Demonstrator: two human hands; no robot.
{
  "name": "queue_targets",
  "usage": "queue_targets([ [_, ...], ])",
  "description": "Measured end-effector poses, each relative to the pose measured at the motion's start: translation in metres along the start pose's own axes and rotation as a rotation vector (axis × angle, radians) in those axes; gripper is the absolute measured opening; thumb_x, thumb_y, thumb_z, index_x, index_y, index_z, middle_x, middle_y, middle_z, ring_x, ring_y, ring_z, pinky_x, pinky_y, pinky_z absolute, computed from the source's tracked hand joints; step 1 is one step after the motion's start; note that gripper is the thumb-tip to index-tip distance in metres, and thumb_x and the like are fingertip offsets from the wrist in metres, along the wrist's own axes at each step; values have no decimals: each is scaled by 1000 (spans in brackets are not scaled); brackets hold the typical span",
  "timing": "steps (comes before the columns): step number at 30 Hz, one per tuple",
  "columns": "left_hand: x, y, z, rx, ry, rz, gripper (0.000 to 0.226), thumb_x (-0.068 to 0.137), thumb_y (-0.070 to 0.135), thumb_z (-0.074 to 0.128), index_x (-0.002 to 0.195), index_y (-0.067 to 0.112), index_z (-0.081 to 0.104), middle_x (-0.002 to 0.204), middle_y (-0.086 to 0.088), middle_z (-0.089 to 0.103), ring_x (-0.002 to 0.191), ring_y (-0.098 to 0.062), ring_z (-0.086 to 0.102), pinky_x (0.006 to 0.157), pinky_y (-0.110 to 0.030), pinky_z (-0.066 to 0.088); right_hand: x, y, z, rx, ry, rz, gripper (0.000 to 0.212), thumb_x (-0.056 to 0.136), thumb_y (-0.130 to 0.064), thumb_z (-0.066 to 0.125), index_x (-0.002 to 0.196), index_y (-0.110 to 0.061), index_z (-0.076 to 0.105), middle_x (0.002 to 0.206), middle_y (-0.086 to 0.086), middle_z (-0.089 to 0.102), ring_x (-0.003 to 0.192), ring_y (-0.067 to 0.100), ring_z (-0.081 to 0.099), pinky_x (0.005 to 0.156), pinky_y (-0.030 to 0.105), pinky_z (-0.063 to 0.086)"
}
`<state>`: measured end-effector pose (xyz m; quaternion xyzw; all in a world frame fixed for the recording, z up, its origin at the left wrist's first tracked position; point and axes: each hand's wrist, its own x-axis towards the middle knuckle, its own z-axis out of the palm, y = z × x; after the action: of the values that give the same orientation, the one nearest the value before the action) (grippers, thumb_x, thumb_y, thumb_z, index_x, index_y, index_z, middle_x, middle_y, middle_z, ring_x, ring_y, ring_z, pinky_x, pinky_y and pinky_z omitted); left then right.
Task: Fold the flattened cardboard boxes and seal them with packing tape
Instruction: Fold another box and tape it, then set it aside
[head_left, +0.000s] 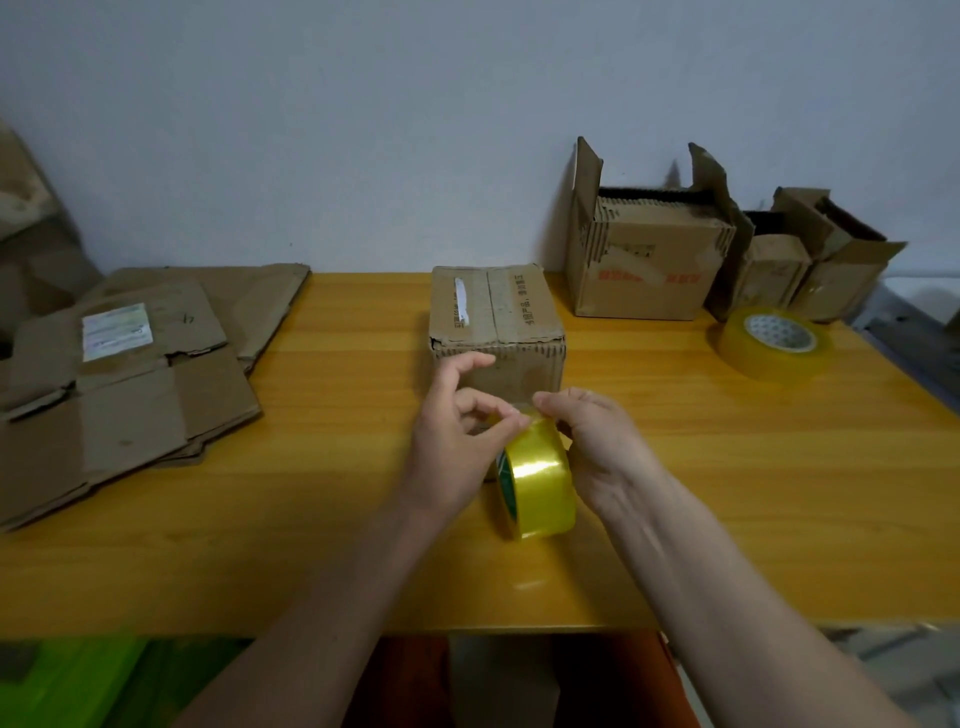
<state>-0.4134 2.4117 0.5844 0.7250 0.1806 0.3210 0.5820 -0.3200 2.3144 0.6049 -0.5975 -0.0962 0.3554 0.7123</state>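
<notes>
We have the tape roll (540, 475) standing on edge on the table (337, 545), just in front of the folded box (496, 322); roll axis runs left-right, so the tape would pull off away from us, straight toward the box; box top seam runs front-to-back, in line with that pull, which looks like the relation the next move turns on. Left hand (457, 441) sits left of the roll, thumb and a fingertip pinching at the top of the roll, apparently at the tape end; index finger is lifted and touches or nearly touches the box's front face; we can't tell which. Right hand (597, 447) is right of the roll, fingers curled over its top and far side, gripping it. Both hands are about equally close to the box; left is nearer the seam line.

Hard to make out: the loose tape end itself, clear on yellow, hidden under the fingertips; whether any tape is peeled yet; whether the box seam already carries tape (one white strip is visible left of the seam).

Left of the box: a stack of flat boxes (130, 374), still unfolded; right of it: a second tape roll (771, 343) lying flat, open boxes (644, 260) behind.
</notes>
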Motion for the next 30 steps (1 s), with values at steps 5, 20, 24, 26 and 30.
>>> queue_targets([
  [5,-1,-1,2,146,24,95,33,77,6,78,108,16,70,86,3,70,83,-7,69,79,-23,56,1,4,-4,-222,56,-159,22,89,-15,63,70,-14,54,71,8,54,71,22,52,70,35,44],
  [20,4,3,10,432,147,240,9,74,9,80,74,10,71,76,9,57,63,2,54,59,-8,42,3,4,-18,-465,113,-357,33,95,-27,56,65,-21,69,74,0,71,79,23,66,83,47,52],
  [24,5,0,14,436,154,260,11,76,9,79,73,11,69,75,13,53,64,6,51,59,-6,39,2,1,-17,-620,168,-422,33,100,-22,45,81,-14,71,82,7,72,85,25,67,84,49,53],
  [26,5,-1,14,439,166,262,11,76,8,79,73,11,69,75,12,53,62,4,51,59,-6,39,3,1,-19,-661,181,-474,23,100,-20,46,118,-18,61,95,3,69,92,22,66,84,43,53],
  [30,5,-2,12,418,174,235,10,77,7,78,75,10,69,78,4,58,67,0,54,62,-7,43,-2,-4,-26,-680,-22,-560,64,92,-18,60,143,-42,30,126,-11,53,96,21,64,81,33,57],
])
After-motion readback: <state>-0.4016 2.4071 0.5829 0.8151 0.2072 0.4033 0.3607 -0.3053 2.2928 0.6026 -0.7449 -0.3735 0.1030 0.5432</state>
